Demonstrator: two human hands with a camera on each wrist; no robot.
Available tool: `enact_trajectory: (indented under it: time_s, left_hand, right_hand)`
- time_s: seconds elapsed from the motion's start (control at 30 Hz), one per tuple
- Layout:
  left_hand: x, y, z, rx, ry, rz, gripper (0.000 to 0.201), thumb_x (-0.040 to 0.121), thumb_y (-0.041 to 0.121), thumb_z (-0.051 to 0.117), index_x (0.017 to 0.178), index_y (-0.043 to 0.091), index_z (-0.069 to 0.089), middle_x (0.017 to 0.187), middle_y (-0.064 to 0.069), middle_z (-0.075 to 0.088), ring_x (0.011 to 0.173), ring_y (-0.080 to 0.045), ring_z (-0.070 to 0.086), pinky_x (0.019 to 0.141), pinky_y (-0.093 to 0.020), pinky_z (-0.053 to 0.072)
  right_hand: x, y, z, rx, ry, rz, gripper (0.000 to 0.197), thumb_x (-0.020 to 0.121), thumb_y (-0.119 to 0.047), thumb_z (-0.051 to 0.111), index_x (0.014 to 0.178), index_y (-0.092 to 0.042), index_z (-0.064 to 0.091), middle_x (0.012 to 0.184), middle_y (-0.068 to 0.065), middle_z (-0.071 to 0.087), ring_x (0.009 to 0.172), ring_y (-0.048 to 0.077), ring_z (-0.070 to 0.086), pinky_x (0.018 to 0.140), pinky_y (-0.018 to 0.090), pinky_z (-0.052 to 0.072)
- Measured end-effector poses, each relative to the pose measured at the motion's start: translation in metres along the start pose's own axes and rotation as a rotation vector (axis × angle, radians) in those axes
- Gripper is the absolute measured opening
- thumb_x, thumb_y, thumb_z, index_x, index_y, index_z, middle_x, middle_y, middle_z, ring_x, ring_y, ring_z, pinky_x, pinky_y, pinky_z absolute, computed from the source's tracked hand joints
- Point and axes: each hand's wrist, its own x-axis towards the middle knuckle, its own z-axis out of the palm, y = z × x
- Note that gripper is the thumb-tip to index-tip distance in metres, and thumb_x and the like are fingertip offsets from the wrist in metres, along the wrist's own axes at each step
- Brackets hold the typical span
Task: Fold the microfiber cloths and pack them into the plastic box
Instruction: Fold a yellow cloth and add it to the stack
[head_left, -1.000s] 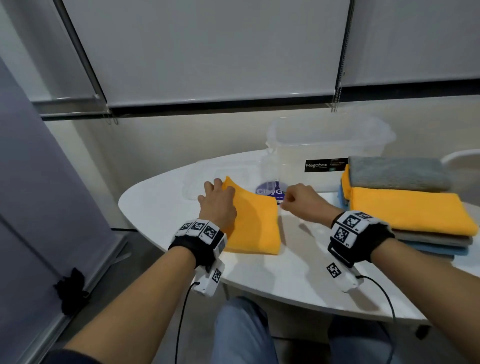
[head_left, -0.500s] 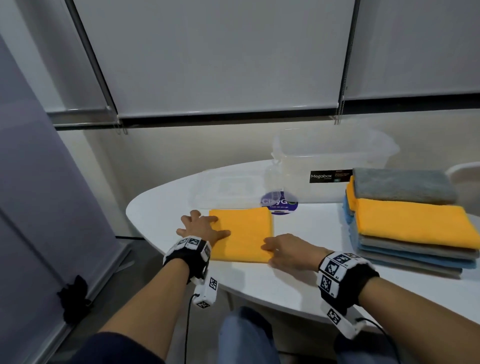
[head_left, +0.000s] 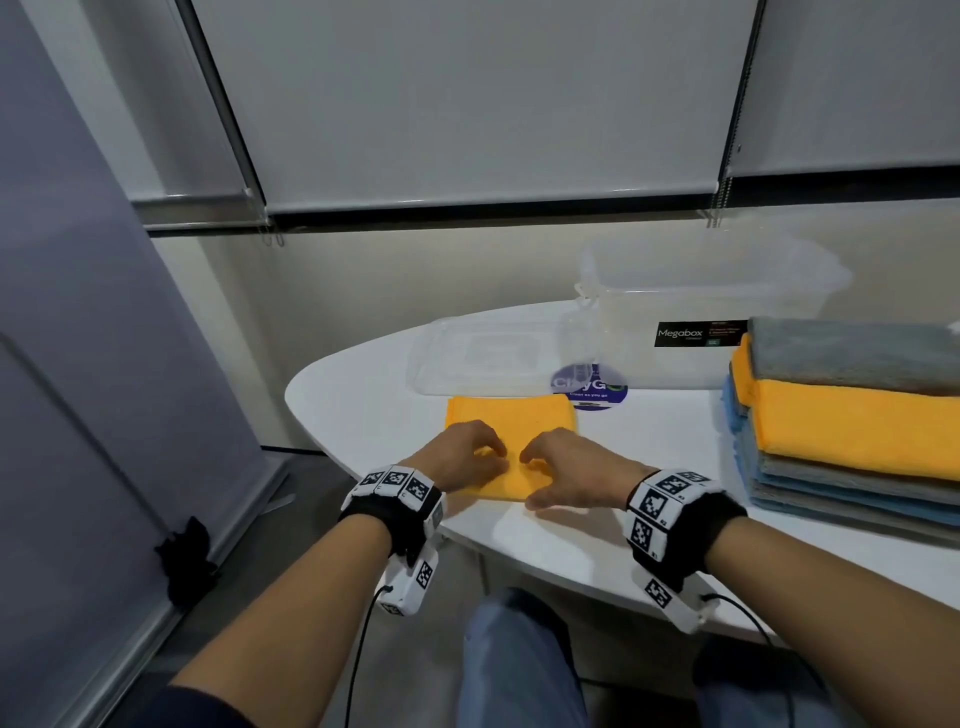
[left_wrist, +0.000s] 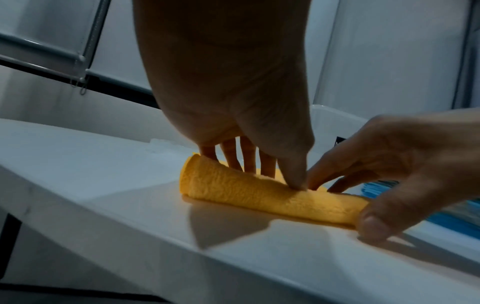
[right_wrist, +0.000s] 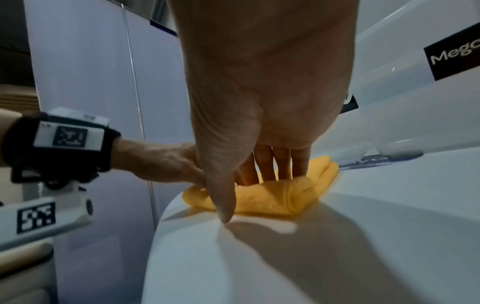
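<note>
1. Rolling or folding the near edge of an orange cloth (head_left: 511, 415) on a white table (head_left: 363, 384), close to its near edge.
2. Left hand (head_left: 460, 457) with fingers curled over the raised near fold and thumb pressed into the pile; pinching that fold, as far as the left wrist view shows.
3. Right hand (head_left: 569, 475) just beside it, fingers curled on top of the same fold, thumb tip down on the table at the cloth's edge; gripping the cloth too.
4. Already folded into a small thick rectangle, with layers visible at its right end in the right wrist view.
5. Standing open behind the cloth, a clear plastic box (head_left: 691, 312); no cloth visible inside, so nothing packed yet by the look of it.
6. Lying flat to the left of the box, a clear lid (head_left: 483, 358).
7. Waiting at the right, well apart from the hands, a stack of cloths (head_left: 852, 426) in grey, orange and blue; most of the job likely left.
</note>
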Motion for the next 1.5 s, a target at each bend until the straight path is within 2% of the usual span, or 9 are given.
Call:
enact_trajectory:
  time_s: [0.17,0.33,0.5,0.57,0.73,0.83,1.07,1.2,1.5]
  left_hand:
    - [-0.007,0.003,0.007,0.188,-0.210,0.020,0.080,0.083,0.061,0.069,0.147,0.019,0.047,0.156,-0.001,0.032,0.141,-0.022,0.035,0.112,-0.034,0.032]
    - [-0.011,0.017,0.011,0.231,-0.230,0.095,0.069,0.084,0.036,0.071,0.147,0.021,0.046,0.157,-0.001,0.035,0.140,-0.021,0.037,0.113,-0.036,0.032]
    - [-0.015,0.022,0.008,-0.003,-0.175,0.035,0.014,0.078,0.022,0.061,0.090,0.028,0.066,0.083,0.007,0.062,0.077,-0.017,0.056,0.069,-0.031,0.044]
    - [-0.015,0.024,0.007,-0.136,-0.131,0.041,0.014,0.076,0.023,0.056,0.065,0.023,0.049,0.063,0.007,0.042,0.059,-0.013,0.038,0.059,-0.030,0.030]
    - [-0.010,0.019,0.013,-0.371,0.064,-0.085,0.011,0.088,0.018,0.061,0.097,0.016,0.067,0.081,0.006,0.059,0.073,-0.011,0.054,0.064,-0.024,0.040]
    - [-0.005,0.014,0.022,-0.497,0.159,-0.175,0.004,0.085,0.020,0.070,0.084,0.019,0.066,0.071,0.004,0.054,0.069,-0.015,0.050,0.062,-0.026,0.038]
    - [-0.011,0.016,0.028,-0.898,0.286,-0.197,0.023,0.084,0.016,0.080,0.098,0.001,0.070,0.090,-0.009,0.075,0.080,-0.016,0.070,0.068,-0.022,0.054]
    - [0.004,0.017,0.031,-0.780,0.429,-0.261,0.026,0.090,0.014,0.071,0.088,-0.010,0.062,0.075,-0.007,0.063,0.072,-0.017,0.058,0.059,-0.018,0.046]
    - [0.044,0.012,0.043,-0.376,0.481,-0.379,0.034,0.098,0.036,0.058,0.114,0.005,0.063,0.107,-0.016,0.068,0.102,-0.035,0.061,0.083,-0.039,0.048]
  right_hand:
    - [0.002,0.007,0.016,-0.109,0.038,0.008,0.035,0.087,-0.024,0.066,0.122,-0.020,0.062,0.117,0.006,0.063,0.104,0.027,0.060,0.076,0.030,0.041]
    - [-0.009,0.015,0.003,-0.069,0.074,0.027,0.022,0.091,-0.022,0.056,0.109,-0.019,0.069,0.102,0.005,0.066,0.091,0.025,0.057,0.071,0.031,0.039]
    - [-0.029,0.031,-0.023,0.191,0.051,0.071,0.027,0.085,-0.020,0.056,0.060,-0.018,0.045,0.061,-0.002,0.039,0.058,0.015,0.034,0.056,0.030,0.026]
    - [-0.033,0.040,-0.030,0.295,0.031,0.118,0.026,0.086,-0.018,0.056,0.063,-0.014,0.046,0.065,0.003,0.036,0.060,0.016,0.033,0.058,0.032,0.026]
    - [-0.031,0.055,-0.030,0.617,-0.059,0.257,0.023,0.087,-0.029,0.070,0.076,-0.017,0.054,0.073,-0.001,0.043,0.068,0.016,0.044,0.061,0.027,0.034]
    - [-0.028,0.065,-0.027,0.601,-0.132,0.270,0.042,0.075,-0.036,0.084,0.104,-0.018,0.058,0.096,-0.004,0.056,0.095,0.018,0.058,0.073,0.024,0.045]
    - [-0.018,0.077,-0.025,0.676,0.109,0.306,0.020,0.087,-0.026,0.076,0.082,-0.012,0.062,0.079,0.003,0.061,0.076,0.015,0.059,0.063,0.023,0.043]
    - [-0.005,0.082,-0.020,0.709,0.248,0.348,0.028,0.085,-0.029,0.078,0.084,-0.009,0.058,0.079,0.009,0.058,0.077,0.021,0.056,0.068,0.030,0.041]
    - [0.015,0.085,-0.004,0.591,0.297,0.546,0.027,0.102,-0.032,0.051,0.088,-0.009,0.047,0.093,0.008,0.052,0.093,0.028,0.053,0.072,0.034,0.041]
